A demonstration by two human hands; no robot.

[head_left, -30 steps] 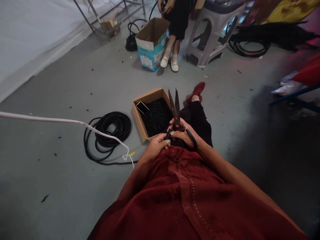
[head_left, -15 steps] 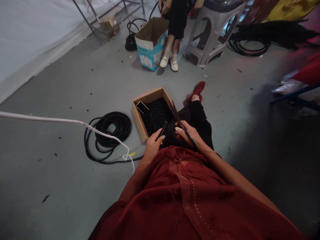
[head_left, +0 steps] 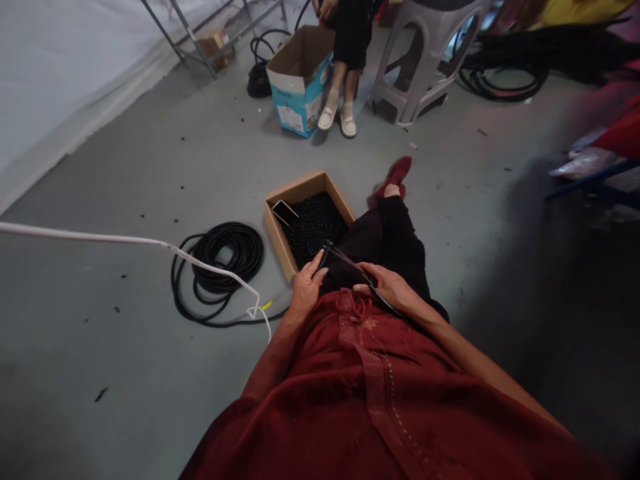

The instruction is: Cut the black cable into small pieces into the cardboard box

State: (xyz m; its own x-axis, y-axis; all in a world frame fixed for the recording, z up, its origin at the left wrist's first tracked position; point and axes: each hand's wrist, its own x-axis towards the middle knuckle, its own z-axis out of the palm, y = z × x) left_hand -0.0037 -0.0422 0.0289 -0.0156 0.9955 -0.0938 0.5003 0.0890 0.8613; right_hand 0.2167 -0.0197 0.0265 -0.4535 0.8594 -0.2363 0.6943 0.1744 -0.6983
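Note:
My left hand (head_left: 305,290) is closed around a short black ribbed strip (head_left: 325,257), whose end sticks up past the thumb. Closed on a long, thin, dark blade-like tool (head_left: 349,260), my right hand (head_left: 389,287) rests over my lap. The tool's far end reaches across to the strip's tip; whether they touch I cannot tell. Just beyond my hands a cardboard box (head_left: 277,233) holds many small black pieces (head_left: 313,227) and a phone-like dark rectangle (head_left: 285,213). A coil of black hose (head_left: 227,257) lies left, its loose end running under my left forearm.
A white cable (head_left: 100,236) crosses in from the left. Farther off stand a blue and white carton (head_left: 291,110), a seated person's legs (head_left: 347,53) and a grey plastic stool (head_left: 413,87). Black hoses (head_left: 505,83) lie at the back right. Small dark scraps dot the floor.
My right hand has tipped the tool down and leftward, so its far end now meets the strip's tip in view. The left hand has barely moved.

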